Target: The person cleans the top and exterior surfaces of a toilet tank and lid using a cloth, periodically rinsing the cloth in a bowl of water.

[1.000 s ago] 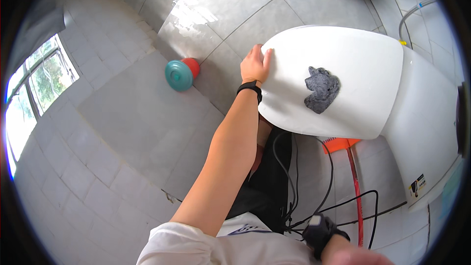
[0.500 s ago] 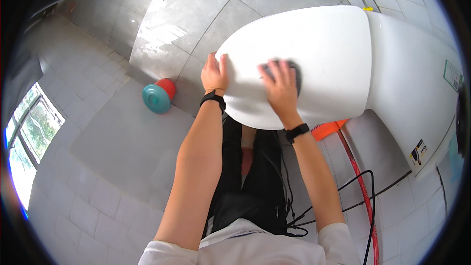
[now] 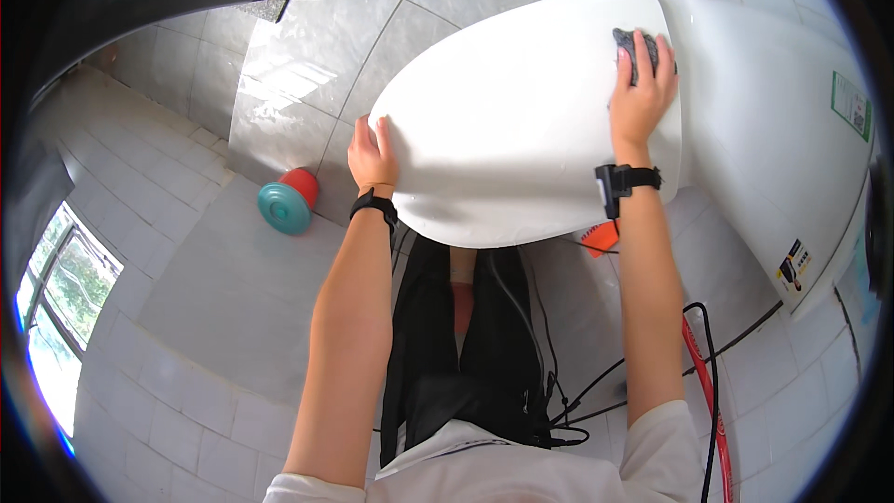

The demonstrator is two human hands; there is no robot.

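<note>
A white toilet lid stretches across the view, its rounded front end to the left. My right hand presses a dark grey cloth against the lid near its hinge end; part of the cloth is hidden under the palm and fingers. At the lid's rounded front edge, my left hand grips the rim, thumb on top, with some fingers out of sight behind the edge. The white toilet tank adjoins the lid on the right.
On the floor at left lies a red and teal plunger-like object. An orange broom-like head and a red pole lie at right below the toilet. Black cables run beside my legs. A window is at far left.
My right hand has slid the grey cloth right and away from me, from the lid's middle toward its hinge end. My left hand stays on the front edge while the whole view shifts slightly.
</note>
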